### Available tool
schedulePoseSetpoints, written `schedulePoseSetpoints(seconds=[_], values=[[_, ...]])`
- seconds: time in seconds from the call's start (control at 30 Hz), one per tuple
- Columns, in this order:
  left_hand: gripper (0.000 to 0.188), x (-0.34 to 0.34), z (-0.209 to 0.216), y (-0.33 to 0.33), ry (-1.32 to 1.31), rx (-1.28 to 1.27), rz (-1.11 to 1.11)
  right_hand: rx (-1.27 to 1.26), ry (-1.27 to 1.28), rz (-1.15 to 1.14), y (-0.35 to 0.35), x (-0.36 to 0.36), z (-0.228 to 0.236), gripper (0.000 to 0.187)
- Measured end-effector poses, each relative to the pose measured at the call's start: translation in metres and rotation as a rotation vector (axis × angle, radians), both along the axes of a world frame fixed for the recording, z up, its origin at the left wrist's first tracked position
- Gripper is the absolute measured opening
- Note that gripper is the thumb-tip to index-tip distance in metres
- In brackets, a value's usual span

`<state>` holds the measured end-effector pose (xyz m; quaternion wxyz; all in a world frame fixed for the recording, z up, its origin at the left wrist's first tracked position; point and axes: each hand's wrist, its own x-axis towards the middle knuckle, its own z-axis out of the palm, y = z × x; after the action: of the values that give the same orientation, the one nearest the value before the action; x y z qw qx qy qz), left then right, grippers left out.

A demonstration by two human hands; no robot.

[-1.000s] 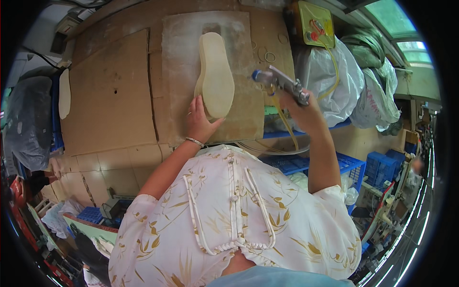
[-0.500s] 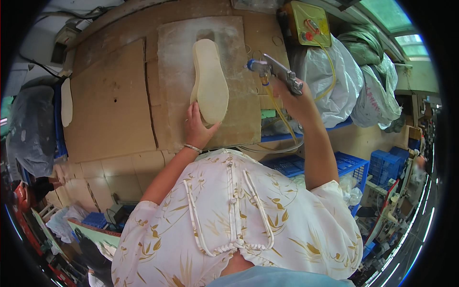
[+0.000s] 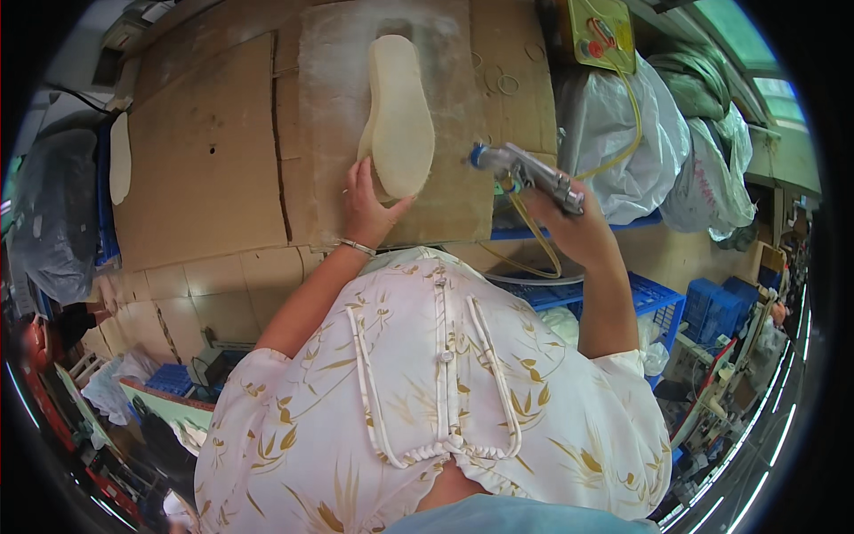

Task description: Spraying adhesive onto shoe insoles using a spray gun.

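Observation:
A cream, sole-shaped piece (image 3: pixel 402 120), thick at its edge like a stack of insoles, lies lengthwise on a stained cardboard sheet (image 3: pixel 334 98). My left hand (image 3: pixel 368 210) grips its near end, fingers along the left side and thumb at the lower right. To the right of the sheet, my right hand (image 3: pixel 571 227) is wrapped round a metal spray gun (image 3: pixel 538 176), its blue-ringed nozzle facing left toward the insole stack. A yellowish hose (image 3: pixel 532 233) hangs below the gun. My fingers on the handle are partly hidden.
More cardboard (image 3: pixel 200 151) covers the bench on the left, with a pale insole (image 3: pixel 120 160) at its edge. At the upper right are a yellow can (image 3: pixel 605 34) and white plastic bags (image 3: pixel 623 142). Blue crates (image 3: pixel 654 307) stand below the bench on the right.
My right hand has drawn the spray gun back toward me, away from the insole stack's far part. My left hand keeps its grip. The whole view has shifted slightly.

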<state>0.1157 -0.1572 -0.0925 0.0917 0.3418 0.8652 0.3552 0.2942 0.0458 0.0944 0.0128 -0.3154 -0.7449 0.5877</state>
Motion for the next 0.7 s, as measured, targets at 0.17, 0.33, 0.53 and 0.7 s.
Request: schedulePoseSetpoints(seconds=[0.17, 0.33, 0.53, 0.7], values=[[0.092, 0.001, -0.003, 0.003, -0.006, -0.015, -0.014, 0.083, 0.012, -0.036, -0.001, -0.009, 0.01, 0.017], [0.09, 0.004, 0.001, 0.003, 0.026, 0.012, -0.011, 0.101, -0.114, 0.055, -0.008, 0.011, 0.008, 0.016], [0.09, 0.003, 0.0, 0.004, 0.021, 0.067, -0.025, 0.131, -0.094, 0.003, -0.005, 0.009, 0.007, 0.017], [0.09, 0.004, 0.0, 0.004, 0.01, 0.053, -0.01, 0.125, -0.053, -0.072, -0.005, 0.002, 0.01, 0.018]])
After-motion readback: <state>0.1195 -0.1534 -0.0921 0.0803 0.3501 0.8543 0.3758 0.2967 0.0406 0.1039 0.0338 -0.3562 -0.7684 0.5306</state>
